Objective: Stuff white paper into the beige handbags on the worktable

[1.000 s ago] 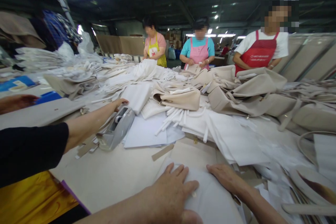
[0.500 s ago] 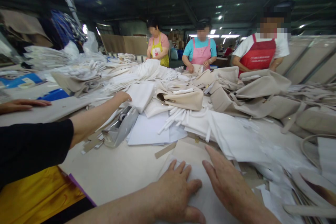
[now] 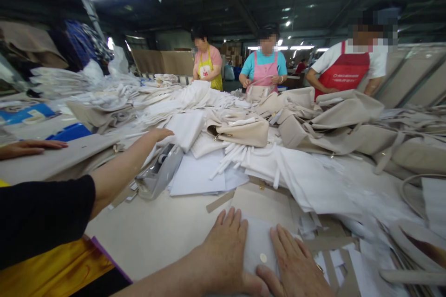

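My left hand (image 3: 226, 247) lies flat with its fingers stretched forward on a thin white sheet (image 3: 254, 229). Beside it my right hand (image 3: 294, 260), fingers also extended, rests on the sheet's right part. Between the two hands a small pale round spot (image 3: 263, 257) shows on the sheet. The sheet lies over a beige bag (image 3: 266, 202), whose far part sticks out beyond it with a small gold clasp (image 3: 261, 187). Neither hand grips anything.
At left, a co-worker's black-sleeved arm (image 3: 121, 171) reaches past a tape dispenser (image 3: 158, 171). White sheets (image 3: 197, 174), white rolls (image 3: 232, 158) and beige bags (image 3: 334, 134) are heaped ahead. Offcuts (image 3: 334, 260) lie at right. Several people stand across the table.
My right hand has come down from a raised, sideways pose to lie flat on the sheet. My left hand has straightened its fingers, and the sheet sits nearer, uncovering more of the bag.
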Tool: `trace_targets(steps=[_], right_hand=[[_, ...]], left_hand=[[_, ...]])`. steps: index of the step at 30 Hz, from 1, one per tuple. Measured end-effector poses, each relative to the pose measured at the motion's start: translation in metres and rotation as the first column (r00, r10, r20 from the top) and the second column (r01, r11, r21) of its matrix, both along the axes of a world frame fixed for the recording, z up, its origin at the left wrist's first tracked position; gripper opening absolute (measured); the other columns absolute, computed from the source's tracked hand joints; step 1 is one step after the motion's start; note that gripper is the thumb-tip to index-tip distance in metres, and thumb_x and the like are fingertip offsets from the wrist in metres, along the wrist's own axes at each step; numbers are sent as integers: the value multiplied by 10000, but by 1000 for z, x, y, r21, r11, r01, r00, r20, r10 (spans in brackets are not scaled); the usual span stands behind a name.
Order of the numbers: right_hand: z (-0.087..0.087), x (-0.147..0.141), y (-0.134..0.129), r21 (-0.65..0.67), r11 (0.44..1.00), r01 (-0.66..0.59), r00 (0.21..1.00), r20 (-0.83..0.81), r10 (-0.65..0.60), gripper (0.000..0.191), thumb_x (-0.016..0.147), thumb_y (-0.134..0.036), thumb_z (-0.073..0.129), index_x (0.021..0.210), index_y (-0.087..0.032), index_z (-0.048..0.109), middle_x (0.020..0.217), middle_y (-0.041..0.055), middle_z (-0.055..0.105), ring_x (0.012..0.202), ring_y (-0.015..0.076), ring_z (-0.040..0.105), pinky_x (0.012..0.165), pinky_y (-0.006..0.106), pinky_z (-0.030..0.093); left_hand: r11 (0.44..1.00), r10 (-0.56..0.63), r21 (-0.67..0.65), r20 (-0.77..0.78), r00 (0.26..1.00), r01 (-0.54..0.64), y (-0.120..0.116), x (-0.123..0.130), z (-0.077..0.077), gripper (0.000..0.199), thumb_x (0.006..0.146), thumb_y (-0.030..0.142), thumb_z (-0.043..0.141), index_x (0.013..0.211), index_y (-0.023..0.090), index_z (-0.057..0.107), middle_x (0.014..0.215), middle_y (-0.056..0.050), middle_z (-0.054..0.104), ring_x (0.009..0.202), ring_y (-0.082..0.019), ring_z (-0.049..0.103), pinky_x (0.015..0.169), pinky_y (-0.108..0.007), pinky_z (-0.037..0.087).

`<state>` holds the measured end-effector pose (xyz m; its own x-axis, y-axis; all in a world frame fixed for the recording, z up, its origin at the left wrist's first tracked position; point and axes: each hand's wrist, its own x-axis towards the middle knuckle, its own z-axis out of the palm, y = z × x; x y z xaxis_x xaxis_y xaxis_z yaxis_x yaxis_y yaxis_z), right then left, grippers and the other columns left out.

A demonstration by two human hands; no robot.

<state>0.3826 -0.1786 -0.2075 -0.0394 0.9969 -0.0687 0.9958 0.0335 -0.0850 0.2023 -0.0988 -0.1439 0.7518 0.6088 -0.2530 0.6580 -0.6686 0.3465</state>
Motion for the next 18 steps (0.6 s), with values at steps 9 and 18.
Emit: trace_targets(steps=[9, 18], right_hand=[[-9, 1, -2, 128, 991, -47, 991, 132, 30, 684, 806, -588, 434, 1206, -48, 562, 1230, 260, 520, 1144, 364, 507, 912, 508, 448], [-18, 7, -2, 183, 978, -96, 991, 113, 76, 694, 778, -609, 462, 1171, -51, 587, 1213, 255, 539, 1123, 383, 518, 873, 528, 469]], left_hand=[[992, -123, 7, -72, 990, 124, 8, 5, 31, 1135, 618, 817, 414, 1363, -30, 288, 1424, -305, 201, 1350, -400, 131, 1097, -536, 82], [963, -268, -16, 6, 964, 268, 4, 11, 11, 1029, 694, 767, 390, 1373, 3, 276, 1438, -257, 257, 1341, -371, 202, 1104, -503, 103]])
